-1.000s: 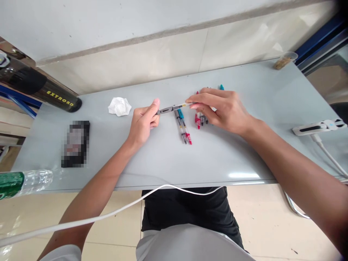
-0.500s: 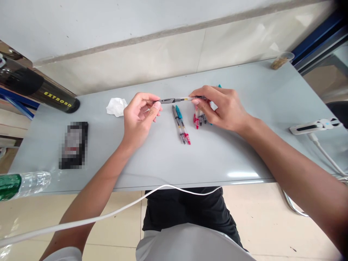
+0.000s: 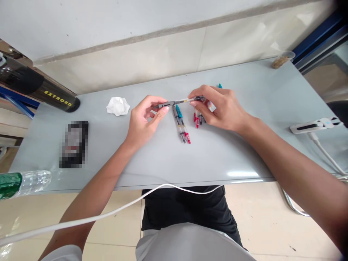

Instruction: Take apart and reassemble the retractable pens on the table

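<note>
Between my two hands a pen (image 3: 179, 102) with a grey cap and a clear barrel is held nearly level above the table. My left hand (image 3: 144, 117) pinches its grey capped end between thumb and fingers. At the other, dark end, my right hand (image 3: 217, 107) grips the clear barrel. Just below the held pen lie a grey-capped pen (image 3: 178, 125) and a teal-capped pen (image 3: 184, 127) with a red end, side by side. Several more pens (image 3: 197, 120) with red and black ends rest partly hidden under my right hand.
Crumpled white tissue (image 3: 117, 106) lies left of my left hand. A blurred black object (image 3: 74, 144), a dark bottle (image 3: 58, 96) and a green-labelled bottle (image 3: 29, 183) are at the left. At right are a small clear cup (image 3: 282, 61) and a white device (image 3: 312, 125) with a cable.
My left hand has moved slightly right and down, tilting the pen so its capped end sits lower. More of the pen's dark end shows at my right hand.
</note>
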